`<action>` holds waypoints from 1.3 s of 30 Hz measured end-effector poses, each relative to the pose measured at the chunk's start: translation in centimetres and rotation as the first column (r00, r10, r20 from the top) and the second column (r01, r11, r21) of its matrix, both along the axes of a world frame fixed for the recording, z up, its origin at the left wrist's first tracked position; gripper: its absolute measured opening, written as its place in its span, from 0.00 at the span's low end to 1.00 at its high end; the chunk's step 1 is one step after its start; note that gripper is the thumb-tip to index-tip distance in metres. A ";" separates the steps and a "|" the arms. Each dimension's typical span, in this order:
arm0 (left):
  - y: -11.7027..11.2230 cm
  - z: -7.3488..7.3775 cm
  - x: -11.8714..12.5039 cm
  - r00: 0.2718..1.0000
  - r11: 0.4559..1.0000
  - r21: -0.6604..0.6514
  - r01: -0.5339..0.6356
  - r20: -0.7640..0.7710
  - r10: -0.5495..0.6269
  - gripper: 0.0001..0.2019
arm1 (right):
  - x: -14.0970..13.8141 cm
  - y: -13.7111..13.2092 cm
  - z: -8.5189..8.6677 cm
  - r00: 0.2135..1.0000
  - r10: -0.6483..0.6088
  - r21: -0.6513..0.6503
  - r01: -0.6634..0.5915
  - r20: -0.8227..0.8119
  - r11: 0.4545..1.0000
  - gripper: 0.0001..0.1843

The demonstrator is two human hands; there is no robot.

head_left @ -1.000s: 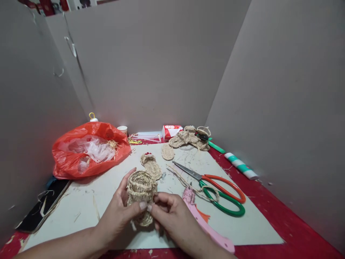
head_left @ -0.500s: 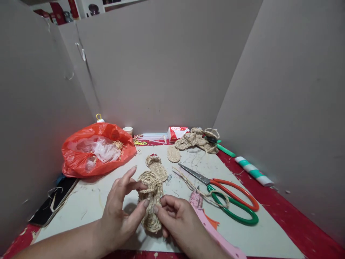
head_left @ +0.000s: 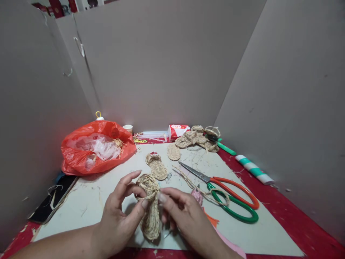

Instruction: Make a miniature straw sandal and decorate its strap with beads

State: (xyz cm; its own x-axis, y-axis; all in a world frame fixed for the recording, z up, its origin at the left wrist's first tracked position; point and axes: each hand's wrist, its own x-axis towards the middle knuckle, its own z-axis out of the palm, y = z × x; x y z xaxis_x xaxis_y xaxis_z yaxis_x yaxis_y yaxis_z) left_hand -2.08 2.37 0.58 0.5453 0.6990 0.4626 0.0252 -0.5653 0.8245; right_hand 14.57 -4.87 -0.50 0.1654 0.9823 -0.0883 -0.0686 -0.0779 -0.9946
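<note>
A small woven straw sandal (head_left: pixel 150 208) stands tilted between both my hands, just above a pale work board (head_left: pixel 258 230). My left hand (head_left: pixel 118 216) pinches the sandal's looped strap with thumb and forefinger, the other fingers spread upward. My right hand (head_left: pixel 183 216) grips the strap and sole from the right side, fingers curled. A second small straw sandal (head_left: pixel 156 166) with red trim lies flat on the board just beyond.
Scissors (head_left: pixel 229 194) with one red and one green handle lie to the right, straw cord across them. A red plastic bag (head_left: pixel 94 149) sits at left, a pile of straw pieces (head_left: pixel 195 138) at the back, a striped tube (head_left: pixel 254 169) far right. Grey panels enclose the table.
The sandal has turned from showing its strap face-on to lying more lengthwise. My right hand has moved up onto the strap beside my left thumb.
</note>
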 end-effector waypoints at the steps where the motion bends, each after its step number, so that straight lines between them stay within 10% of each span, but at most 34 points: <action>1: 0.0 0.0 0.0 1.000 1.000 -0.003 0.007 -0.011 -0.007 0.27 | 0.2 -0.1 0.0 0.998 -0.045 0.020 0.044 0.032 0.999 0.25; 24: -0.5 -0.9 0.3 0.993 0.954 0.296 -0.049 -0.089 0.078 0.24 | -0.9 -0.4 -0.5 0.999 0.022 0.067 -0.025 0.039 0.997 0.23; 33: -0.2 1.4 -1.1 0.986 0.746 0.656 0.119 -0.169 -0.009 0.28 | -0.1 0.1 -0.1 0.994 -0.094 -0.010 0.094 0.048 0.995 0.23; 39: 0.9 3.3 -1.6 0.957 0.803 0.570 0.172 -0.291 0.001 0.30 | 0.1 -0.1 0.1 0.996 -0.020 -0.013 0.021 0.089 1.000 0.20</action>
State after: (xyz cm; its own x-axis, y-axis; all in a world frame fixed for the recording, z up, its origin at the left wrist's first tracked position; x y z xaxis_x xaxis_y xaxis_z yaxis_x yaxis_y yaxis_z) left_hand -3.68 3.27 3.91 0.7506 0.2870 0.5951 0.1203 -0.9450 0.3041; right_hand 14.65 -5.02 -0.40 0.1931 0.9774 -0.0857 0.0188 -0.0910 -0.9957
